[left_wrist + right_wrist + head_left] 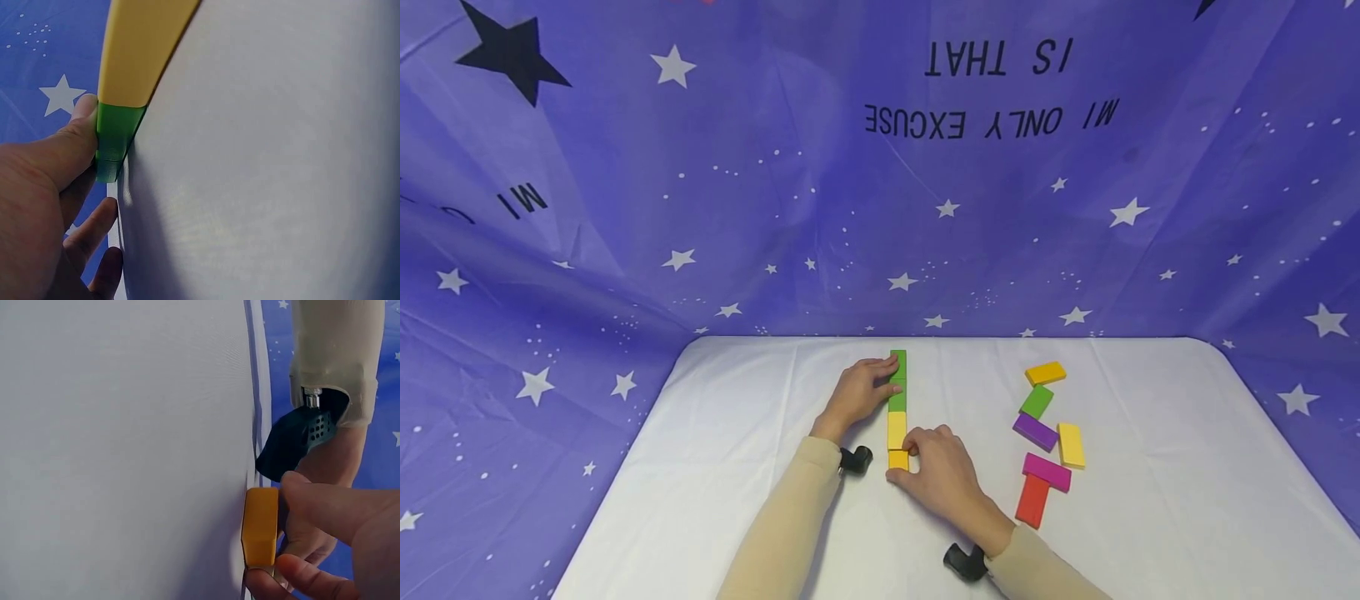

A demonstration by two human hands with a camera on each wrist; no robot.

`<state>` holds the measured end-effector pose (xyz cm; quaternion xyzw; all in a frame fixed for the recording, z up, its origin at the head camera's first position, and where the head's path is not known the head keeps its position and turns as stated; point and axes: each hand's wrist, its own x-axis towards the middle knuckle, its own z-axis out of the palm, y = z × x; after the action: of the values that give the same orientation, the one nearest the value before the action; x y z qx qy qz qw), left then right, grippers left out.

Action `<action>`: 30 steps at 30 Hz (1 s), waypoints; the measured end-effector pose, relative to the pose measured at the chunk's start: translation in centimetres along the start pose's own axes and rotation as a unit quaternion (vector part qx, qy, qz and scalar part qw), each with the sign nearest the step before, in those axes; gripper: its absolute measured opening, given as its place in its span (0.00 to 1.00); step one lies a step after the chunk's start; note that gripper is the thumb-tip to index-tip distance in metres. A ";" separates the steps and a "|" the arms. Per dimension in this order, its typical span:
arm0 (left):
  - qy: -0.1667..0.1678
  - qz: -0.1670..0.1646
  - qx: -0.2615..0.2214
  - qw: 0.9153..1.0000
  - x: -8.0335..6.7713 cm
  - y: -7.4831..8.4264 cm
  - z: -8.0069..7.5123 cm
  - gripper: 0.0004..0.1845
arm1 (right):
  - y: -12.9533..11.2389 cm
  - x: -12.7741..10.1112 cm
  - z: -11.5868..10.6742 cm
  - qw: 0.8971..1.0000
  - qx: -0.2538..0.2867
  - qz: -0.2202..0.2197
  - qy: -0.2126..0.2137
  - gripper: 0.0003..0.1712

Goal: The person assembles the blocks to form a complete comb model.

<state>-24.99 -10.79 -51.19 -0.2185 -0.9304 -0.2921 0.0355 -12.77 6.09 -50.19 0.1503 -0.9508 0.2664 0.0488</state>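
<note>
A straight row of blocks runs away from me on the white table. From far to near it has a far green block (899, 363), a second green block (897, 402), a pale yellow block (897, 430) and an orange-yellow block (898, 459). My left hand (856, 392) rests its fingertips and thumb against the green blocks from the left, fingers mostly straight. At the near end, my right hand (946, 473) pinches the orange-yellow block between thumb and fingers. In the right wrist view, that block's end face (260, 531) shows beside the fingers.
Loose blocks lie to the right: orange-yellow (1046, 373), green (1037, 402), purple (1035, 432), pale yellow (1071, 445), magenta (1047, 472) and red (1032, 502). A purple star-patterned cloth (820, 208) hangs behind the white table (1157, 467). Black wrist cameras sit by both sleeves.
</note>
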 end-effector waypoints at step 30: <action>0.010 0.012 -0.005 1.000 0.1 -0.1 0.0 0.26 | 0.7 -0.1 0.0 1.000 0.026 -0.001 0.006 0.16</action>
<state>-25.11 -10.84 -51.23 -0.2270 -0.9257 -0.2989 0.0470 -12.93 6.72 -50.53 0.1513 -0.9431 0.2919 0.0505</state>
